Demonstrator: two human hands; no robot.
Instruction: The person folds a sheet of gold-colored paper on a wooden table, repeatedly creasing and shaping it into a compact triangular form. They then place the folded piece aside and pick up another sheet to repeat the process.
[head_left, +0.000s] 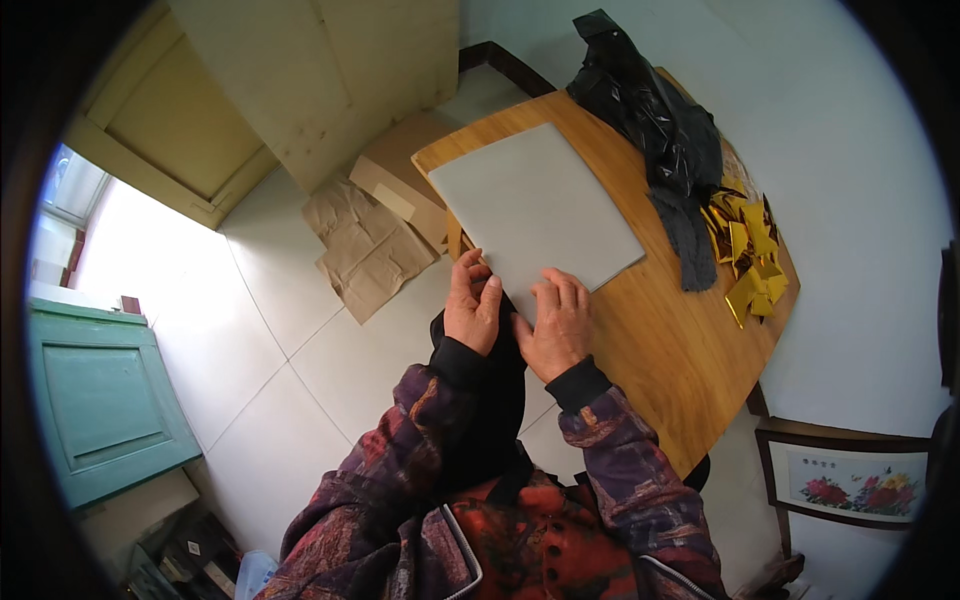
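Clock read from ctr. of view. Hands: qty. 2, both bare, at ctr. L. hand (472, 305) approx. half open, fingers loosely bent, thumb apart from them, at near L. edge of grey sheet (530, 200); firm hold on it can't be confirmed. R. hand (556, 325) at approx. 4 o'clock from L., fingers curled, tips at sheet's near edge, thumb out toward L. hand; grip likewise can't tell. Sheet: 1 face visible, flat, at 1 o'clock on wooden table (680, 370), qty. 1; no. of layers beneath can't be told. Black plastic bag (650, 110): qty. 1, crumpled, 1–2 o'clock, on far side of table. Gold foil pieces (740, 240): several, overlapping, exact no. n/a, approx. 3 o'clock, just beside bag. Brown paper (370, 245): 1 pc., creased, on tiled floor (290, 300) at 10 o'clock. Cardboard (400, 180): 1 pc. min., 11 o'clock, adj. to paper. Yellowish panelled door (180, 130): qty. 1, 10 o'clock. Teal panelled door (110, 390): qty. 1, 8–9 o'clock. Framed flower picture (850, 487): qty. 1, 4 o'clock, beyond table.
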